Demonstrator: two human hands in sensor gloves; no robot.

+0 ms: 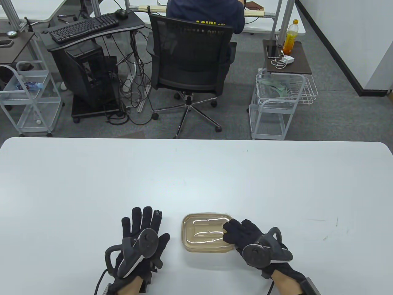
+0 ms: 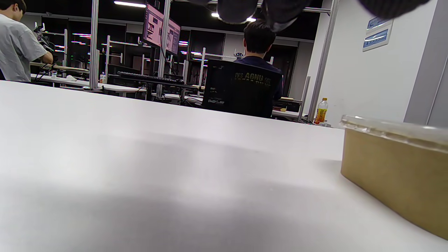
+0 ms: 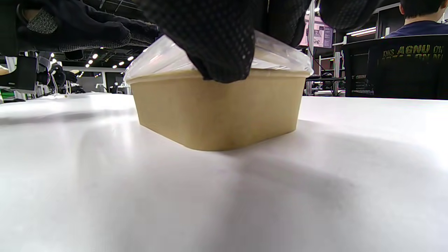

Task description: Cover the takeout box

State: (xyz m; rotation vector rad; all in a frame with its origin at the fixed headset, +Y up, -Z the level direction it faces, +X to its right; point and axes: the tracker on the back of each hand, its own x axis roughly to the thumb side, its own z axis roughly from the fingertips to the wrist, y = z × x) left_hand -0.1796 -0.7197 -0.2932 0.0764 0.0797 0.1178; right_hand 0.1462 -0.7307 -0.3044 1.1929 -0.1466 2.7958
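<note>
A tan takeout box (image 1: 196, 245) with a clear plastic lid (image 1: 205, 229) on top sits on the white table (image 1: 196, 178) near the front edge. My right hand (image 1: 238, 233) rests on the lid's right side, fingers pressing down on it; in the right wrist view a fingertip (image 3: 224, 52) lies over the lid's edge on the box (image 3: 217, 108). My left hand (image 1: 144, 224) lies flat on the table to the left of the box, fingers spread, holding nothing. The left wrist view shows the box (image 2: 395, 175) at the right, apart from the hand.
Beyond the table's far edge stand an office chair (image 1: 190, 61) with a seated person, a computer desk (image 1: 89, 30), and wire carts (image 1: 276, 98) on both sides.
</note>
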